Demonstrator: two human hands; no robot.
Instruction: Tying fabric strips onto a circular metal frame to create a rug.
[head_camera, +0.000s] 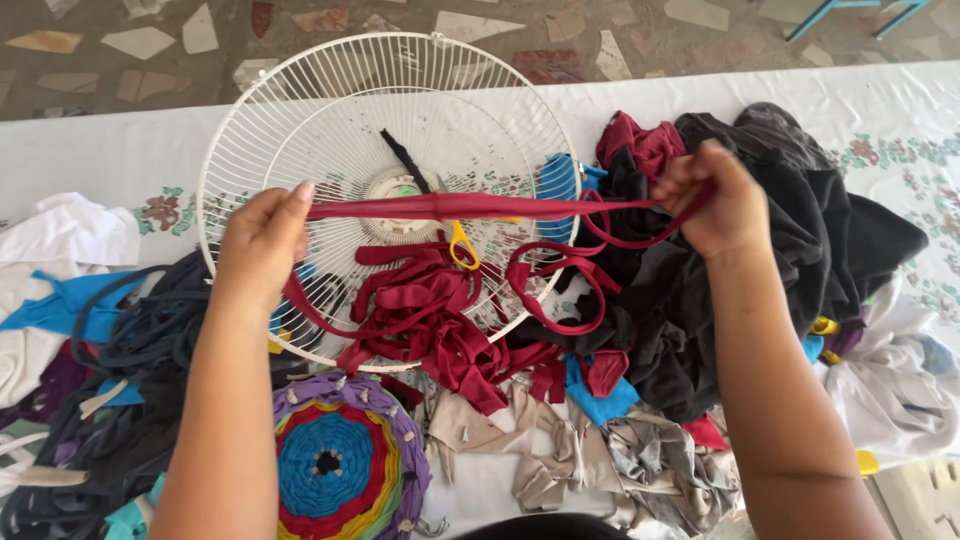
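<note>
- Near, lower centre of the frame: a round woven mat in blue, red, yellow and purple rings lies on the counter, beside crumpled grey scraps.
- Mid frame: my left hand pinches one end of a dark red fabric strip; my right hand has its grip pressed together on the other end. The strip runs taut between both grips, across centre frame.
- Handling judgement: the strip is light, soft and stretchy, not fragile. Hold it near the ends, as now.
- Behind it: a white wire fan guard holds loose red strips.
- Upper right: a black cloth heap.
</note>
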